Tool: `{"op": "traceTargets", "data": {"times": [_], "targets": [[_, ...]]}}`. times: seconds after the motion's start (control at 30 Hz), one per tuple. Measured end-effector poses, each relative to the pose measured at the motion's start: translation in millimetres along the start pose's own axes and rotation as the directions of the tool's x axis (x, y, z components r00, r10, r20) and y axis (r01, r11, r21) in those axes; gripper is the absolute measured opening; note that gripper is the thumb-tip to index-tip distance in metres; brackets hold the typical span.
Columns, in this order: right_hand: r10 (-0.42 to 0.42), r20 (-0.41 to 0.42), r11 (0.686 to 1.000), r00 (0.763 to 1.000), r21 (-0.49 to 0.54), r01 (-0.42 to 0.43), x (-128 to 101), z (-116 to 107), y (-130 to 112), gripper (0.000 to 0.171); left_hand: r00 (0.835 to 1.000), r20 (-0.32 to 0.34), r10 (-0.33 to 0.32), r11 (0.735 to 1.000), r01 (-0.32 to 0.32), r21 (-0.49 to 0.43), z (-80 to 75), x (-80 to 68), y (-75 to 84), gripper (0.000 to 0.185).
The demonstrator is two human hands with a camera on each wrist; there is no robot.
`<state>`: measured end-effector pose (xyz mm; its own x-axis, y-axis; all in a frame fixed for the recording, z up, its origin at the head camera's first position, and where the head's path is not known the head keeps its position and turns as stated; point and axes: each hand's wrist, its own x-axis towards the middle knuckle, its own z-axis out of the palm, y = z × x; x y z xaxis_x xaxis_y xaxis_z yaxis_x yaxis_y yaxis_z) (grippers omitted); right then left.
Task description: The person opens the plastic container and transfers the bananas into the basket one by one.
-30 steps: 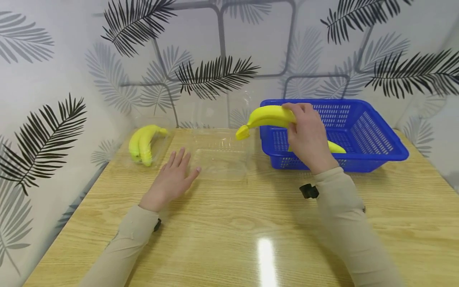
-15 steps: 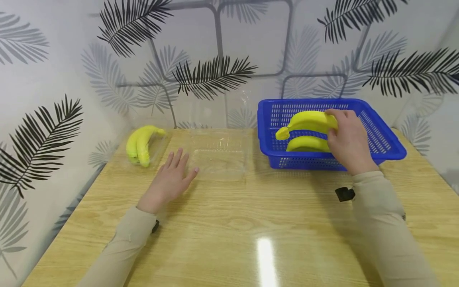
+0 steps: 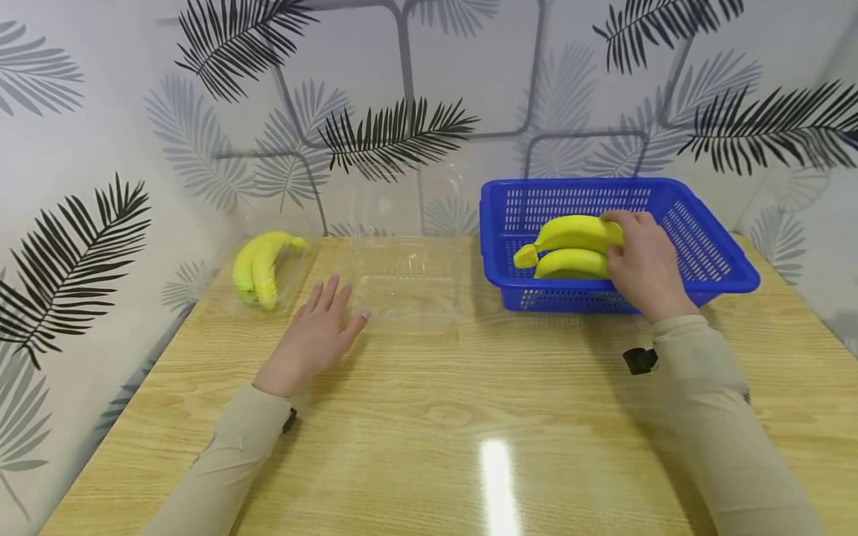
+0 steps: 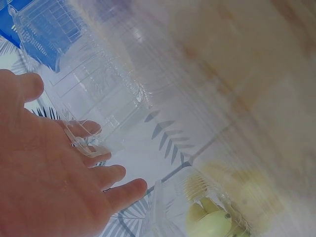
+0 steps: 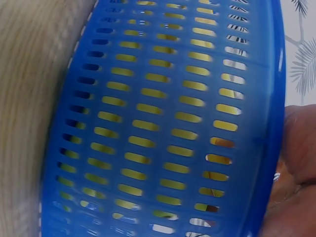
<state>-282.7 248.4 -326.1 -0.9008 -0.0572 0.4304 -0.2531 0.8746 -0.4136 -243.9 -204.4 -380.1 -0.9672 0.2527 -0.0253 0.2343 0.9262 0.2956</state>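
Inside the blue basket (image 3: 556,299), my right hand (image 3: 645,264) grips a yellow banana (image 3: 579,231) by its right end, stem end pointing left. A second banana (image 3: 570,264) lies in front of it, against the basket's near wall. The right wrist view looks at the basket's slotted wall (image 5: 163,113), with yellow showing through and part of my right hand (image 5: 301,163) over the rim. My left hand (image 3: 315,339) lies with fingers extended at the left side of an open clear plastic clamshell container (image 3: 409,298). That container's lid stands raised.
To the left, another clear container (image 3: 304,277) holds yellow bananas (image 3: 261,268) near the wall. The wood-grain table (image 3: 415,432) reaches back to the leaf-patterned wall (image 3: 375,67).
My right hand has carried the banana rightward from the basket's left rim, then lowered it into the basket beside the other banana. My left hand has stayed in place.
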Motion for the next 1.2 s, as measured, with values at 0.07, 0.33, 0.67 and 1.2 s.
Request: {"op": "traceTargets", "data": {"times": [0.07, 0.33, 0.67, 1.2], "targets": [[0.003, 0.012, 1.000, 1.000, -0.002, -0.003, 1.1, -0.3, 1.2, 0.042, 1.000, -0.008, 0.003, 1.000, -0.003, -0.006, -0.8, 0.9, 1.4, 0.079], [0.015, 0.073, 0.999, 0.997, 0.028, -0.017, 3.5, -1.7, 3.9, 0.043, 1.000, -0.018, 0.001, 1.000, -0.001, -0.001, -3.1, 3.7, 3.5, 0.078], [0.037, 0.144, 0.997, 0.989, 0.058, -0.046, 1.4, 3.0, 2.5, 0.045, 1.000, -0.006, -0.011, 1.000, 0.010, -0.013, -2.5, -1.2, 1.0, 0.076], [0.009, 0.127, 0.999, 0.992, 0.046, -0.015, 2.0, 2.4, -0.3, 0.045, 1.000, -0.002, -0.011, 1.000, 0.011, -0.010, -1.4, -1.4, 1.1, 0.077]]}}
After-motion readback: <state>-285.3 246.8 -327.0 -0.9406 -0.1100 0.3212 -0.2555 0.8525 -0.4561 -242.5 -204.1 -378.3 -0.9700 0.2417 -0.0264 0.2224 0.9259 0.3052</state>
